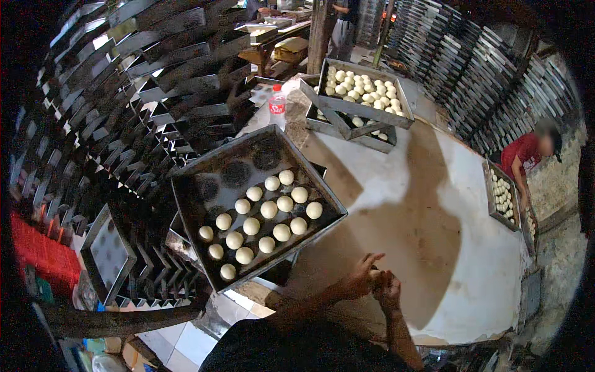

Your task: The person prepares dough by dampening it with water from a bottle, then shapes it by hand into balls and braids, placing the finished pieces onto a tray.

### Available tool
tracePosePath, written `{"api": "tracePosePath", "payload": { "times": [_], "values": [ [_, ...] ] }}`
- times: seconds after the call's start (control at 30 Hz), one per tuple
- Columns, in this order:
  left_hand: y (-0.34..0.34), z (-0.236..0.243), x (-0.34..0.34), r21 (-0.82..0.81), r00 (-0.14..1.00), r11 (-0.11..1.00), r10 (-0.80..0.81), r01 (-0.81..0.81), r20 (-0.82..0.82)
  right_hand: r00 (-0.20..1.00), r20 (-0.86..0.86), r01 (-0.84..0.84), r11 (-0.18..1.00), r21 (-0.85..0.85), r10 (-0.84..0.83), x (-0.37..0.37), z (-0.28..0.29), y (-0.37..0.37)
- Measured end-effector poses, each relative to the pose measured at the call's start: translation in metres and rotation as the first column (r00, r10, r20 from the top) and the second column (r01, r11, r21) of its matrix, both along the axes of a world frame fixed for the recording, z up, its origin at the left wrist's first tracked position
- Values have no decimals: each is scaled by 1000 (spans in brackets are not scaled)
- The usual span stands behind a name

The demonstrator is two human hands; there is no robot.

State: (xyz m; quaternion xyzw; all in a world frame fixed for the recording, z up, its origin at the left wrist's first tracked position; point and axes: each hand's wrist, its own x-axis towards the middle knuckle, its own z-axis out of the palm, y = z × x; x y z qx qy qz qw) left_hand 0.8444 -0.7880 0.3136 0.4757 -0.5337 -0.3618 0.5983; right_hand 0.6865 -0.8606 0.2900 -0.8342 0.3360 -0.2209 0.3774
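Note:
Over the near edge of the table, my left hand [358, 280] and my right hand [387, 290] meet around a small pale dough ball [374, 273], mostly hidden by the fingers. The left hand's upper fingers reach out over it, while those of the right are curled in. To their left, a dark square metal tray [207, 257] lies tilted across other trays. Several round white dough balls [269, 209] sit in loose rows on it, with dark bare spots near its far corner.
Far across the table [403, 229] are stacked trays of dough balls [365, 93] and a red-capped bottle [277, 105]. At right, a person in red [524, 155] reaches toward another filled tray [501, 195]. Tall stacks of metal trays [142, 74] line both sides.

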Motion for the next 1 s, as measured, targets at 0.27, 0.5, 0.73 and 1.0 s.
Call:
{"api": "tracePosePath", "payload": {
  "times": [0.27,0.5,0.73,1.0],
  "values": [
    [-45,-120,-85,108,931,941,-335,322,144,992,9,122,955,-271,-124,-53,51,-7],
    [-32,5,-97,533,902,734,-275,420,-332,812,438,408,912,49,-386,-156,-28,-95],
    [20,-82,-102,167,219,975,-133,-145,967,966,-243,-194,860,-471,85,-318,-72,-92],
    [-91,-75,-98,-40,449,870,292,-492,844,994,-72,56,964,-262,-77,-237,-94,-169]
  ]
}}
